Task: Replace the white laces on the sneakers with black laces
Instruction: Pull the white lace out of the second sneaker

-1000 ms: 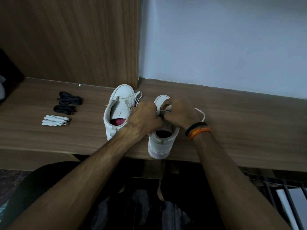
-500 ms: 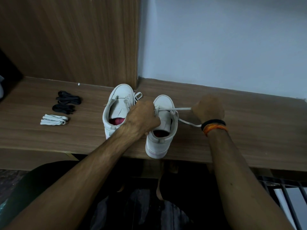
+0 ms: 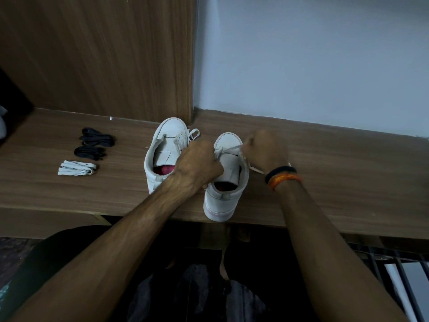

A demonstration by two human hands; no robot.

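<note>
Presently R hand (image 3: pixel 264 149) fingers curl shut around the white lace (image 3: pixel 228 148), pinching it at the hand's left edge, frame centre. Lace runs taut from that pinch leftward and slightly down to the eyelets of the right sneaker (image 3: pixel 226 173); long axis approx horizontal across the frame, crossing the shoe's toe-ward part. A slack tail of the same lace shows below the R hand, near the wristbands (image 3: pixel 282 176), lying on the wooden shelf (image 3: pixel 348 182).

L hand (image 3: pixel 197 166) is clamped over the left side of the same sneaker at the tongue/eyelet area, fingers curled round the upper; exact fingertip contact hidden behind the knuckles.

Key relation: lace exits the eyelet toward frame right, so R hand is the nearer puller; L hand only braces. Judgement: step in hand = drawing white lace out of this shoe, upper rows apparently already freed. Next pull prob. wants same rightward line along lace axis, w/ shoe held down so it doesn't slide.

Outward: left sneaker (image 3: pixel 167 152) just beside, left of centre, some white lace remaining near its toe end. Two black lace bundles (image 3: pixel 94 145) and one white lace bundle (image 3: pixel 75 168) sit well apart at mid-left of frame, untouched.
</note>
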